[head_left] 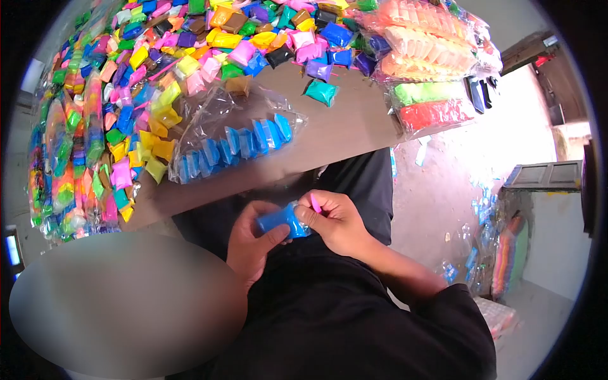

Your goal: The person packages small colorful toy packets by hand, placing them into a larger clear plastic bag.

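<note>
Over my lap, below the table's front edge, a blue packet (275,220) in clear film is held between both hands. My left hand (250,237) grips its left end, thumb on top. At its right end, my right hand (332,221) pinches the film, and a small pink tool or strip (315,202) sticks up between its fingers. On the table, a clear plastic bag (209,120) lies with a row of blue packets (244,142) in and along it. A teal packet (321,92) rests to the right of that bag.
Many small coloured packets (190,63) are heaped over the back and left of the table (354,123). Bags of peach packets (430,41), with green and red ones (434,114), stand at the right end. Blue wrappers (484,209) litter the floor. A blurred oval hides the lower left.
</note>
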Motion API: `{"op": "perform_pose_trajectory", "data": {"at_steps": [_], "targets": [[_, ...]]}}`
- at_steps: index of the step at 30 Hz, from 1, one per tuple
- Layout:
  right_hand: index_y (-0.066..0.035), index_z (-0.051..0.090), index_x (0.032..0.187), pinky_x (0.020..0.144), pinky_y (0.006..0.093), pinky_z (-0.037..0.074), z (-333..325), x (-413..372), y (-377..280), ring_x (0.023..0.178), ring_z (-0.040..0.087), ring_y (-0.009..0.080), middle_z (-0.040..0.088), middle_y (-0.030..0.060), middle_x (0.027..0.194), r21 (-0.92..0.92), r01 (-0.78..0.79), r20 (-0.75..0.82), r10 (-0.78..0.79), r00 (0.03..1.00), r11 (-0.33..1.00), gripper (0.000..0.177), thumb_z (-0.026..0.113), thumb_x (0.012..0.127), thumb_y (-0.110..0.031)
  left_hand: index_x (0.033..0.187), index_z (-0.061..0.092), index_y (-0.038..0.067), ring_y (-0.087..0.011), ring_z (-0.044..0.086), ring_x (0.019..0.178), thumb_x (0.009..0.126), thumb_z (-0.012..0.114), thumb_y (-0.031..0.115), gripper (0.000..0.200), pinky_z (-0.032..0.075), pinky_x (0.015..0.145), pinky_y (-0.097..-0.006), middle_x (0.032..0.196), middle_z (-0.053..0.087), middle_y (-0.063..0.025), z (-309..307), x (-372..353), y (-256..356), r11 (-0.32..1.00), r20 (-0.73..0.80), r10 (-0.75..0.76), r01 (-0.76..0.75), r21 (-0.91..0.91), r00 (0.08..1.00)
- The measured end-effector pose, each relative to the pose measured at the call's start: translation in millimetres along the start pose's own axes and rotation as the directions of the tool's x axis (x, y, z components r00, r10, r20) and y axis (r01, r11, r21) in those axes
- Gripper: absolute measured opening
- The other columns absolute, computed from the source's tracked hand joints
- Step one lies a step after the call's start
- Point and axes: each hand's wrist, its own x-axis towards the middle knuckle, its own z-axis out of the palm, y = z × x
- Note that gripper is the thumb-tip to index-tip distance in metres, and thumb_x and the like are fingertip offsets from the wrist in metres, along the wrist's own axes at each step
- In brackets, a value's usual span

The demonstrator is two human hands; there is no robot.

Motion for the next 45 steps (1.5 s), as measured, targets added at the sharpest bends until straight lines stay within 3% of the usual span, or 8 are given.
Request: {"op": "perform_pose_trajectory", "data": {"at_steps": [5, 15, 19, 21, 31, 33, 37, 45], "targets": [[-0.001, 0.061, 0.088, 0.059, 0.0274, 0.042, 5.0, 0.8, 2.2, 0.069, 0.048, 0.0044, 0.055, -0.0022, 0.070, -0.012, 0.032, 0.052, -0.031, 0.998, 0.999, 0.021, 0.064, 0.103, -0.015, 0.109, 0.063, 0.000, -0.0142, 0.068, 0.076, 0.090, 0.079, 0.014, 0.028, 0.057, 0.067, -0.0283, 0.093, 0.070, -0.0084, 0.1, 0.9, 22.9, 0.876, 0.161, -0.067, -0.019, 0.483, 0.985], [-0.003, 0.053, 0.092, 0.060, 0.0276, 0.038, -5.5, -0.2, -20.7, 0.070, 0.041, 0.0063, 0.048, -0.0007, 0.074, -0.318, 0.034, -0.106, -0.071, 0.992, 0.948, 0.021, 0.061, 0.105, -0.017, 0.106, 0.066, 0.001, -0.0101, 0.064, 0.066, 0.100, 0.069, 0.015, 0.016, 0.052, 0.065, -0.0256, 0.085, 0.072, -0.0090, 5.2, -6.4, 23.0, 0.932, 0.158, -0.008, -0.050, 0.359, 0.987], [0.000, 0.055, 0.094, 0.062, 0.0319, 0.041, -13.6, -9.1, -30.1, 0.066, 0.046, 0.0162, 0.050, 0.0080, 0.076, -0.390, 0.074, 0.013, -0.075, 0.997, 0.918, 0.012, 0.057, 0.103, -0.008, 0.107, 0.064, 0.004, -0.0067, 0.058, 0.063, 0.101, 0.067, 0.018, 0.016, 0.045, 0.055, -0.0223, 0.081, 0.066, -0.0039, 8.9, -6.2, 22.5, 0.894, 0.152, 0.051, -0.113, 0.433, 0.987], [0.000, 0.062, 0.094, 0.066, 0.0441, 0.048, -14.0, -9.6, -36.1, 0.072, 0.061, 0.0406, 0.059, 0.0181, 0.077, -0.451, 0.227, 0.117, -0.194, 0.974, 0.863, 0.011, 0.062, 0.098, -0.009, 0.107, 0.064, 0.006, -0.0050, 0.055, 0.062, 0.102, 0.066, 0.019, 0.014, 0.042, 0.054, -0.0211, 0.079, 0.062, -0.0011, 10.5, -6.2, 21.2, 0.883, 0.137, 0.081, -0.135, 0.450, 0.987], [0.003, 0.069, 0.105, 0.060, 0.0328, 0.047, -14.7, -12.5, -44.2, 0.068, 0.061, 0.0233, 0.063, 0.0125, 0.081, -0.568, 0.398, 0.200, -0.348, 0.916, 0.720, 0.010, 0.065, 0.096, -0.001, 0.106, 0.057, 0.007, -0.0046, 0.047, 0.061, 0.106, 0.061, 0.026, 0.020, 0.037, 0.053, -0.0226, 0.077, 0.052, 0.0029, 9.0, -5.5, 13.5, 0.915, 0.179, 0.073, -0.138, 0.380, 0.981], [0.002, 0.069, 0.106, 0.060, 0.0283, 0.046, -7.6, -15.4, -50.8, 0.069, 0.061, 0.0149, 0.066, 0.0096, 0.087, -0.486, 0.289, 0.043, -0.307, 0.951, 0.825, 0.011, 0.064, 0.096, 0.001, 0.104, 0.057, 0.007, -0.0048, 0.047, 0.060, 0.105, 0.061, 0.028, 0.021, 0.036, 0.053, -0.0228, 0.076, 0.052, 0.0028, 9.4, -5.4, 12.3, 0.918, 0.170, 0.094, -0.152, 0.367, 0.981], [-0.001, 0.068, 0.108, 0.065, 0.0322, 0.049, -10.6, -17.1, -42.3, 0.073, 0.065, 0.0241, 0.066, 0.0148, 0.089, -0.361, 0.208, 0.044, -0.206, 0.978, 0.909, 0.014, 0.065, 0.094, 0.001, 0.093, 0.059, 0.008, -0.0045, 0.043, 0.053, 0.101, 0.067, 0.022, 0.018, 0.034, 0.047, -0.0239, 0.072, 0.050, 0.0030, 9.3, -3.2, 7.6, 0.903, 0.056, 0.121, -0.134, 0.408, 0.991], [-0.002, 0.068, 0.124, 0.073, 0.0254, 0.051, -7.8, -20.5, -34.0, 0.086, 0.064, 0.0103, 0.072, 0.0103, 0.110, 0.070, 0.042, 0.049, -0.045, 0.998, 0.997, 0.029, 0.064, 0.096, 0.004, 0.088, 0.060, 0.008, -0.0035, 0.042, 0.050, 0.097, 0.071, 0.015, 0.016, 0.034, 0.044, -0.0215, 0.071, 0.051, 0.0038, 6.4, -1.4, 3.7, 0.924, -0.004, 0.114, -0.105, 0.369, 0.993]]}}
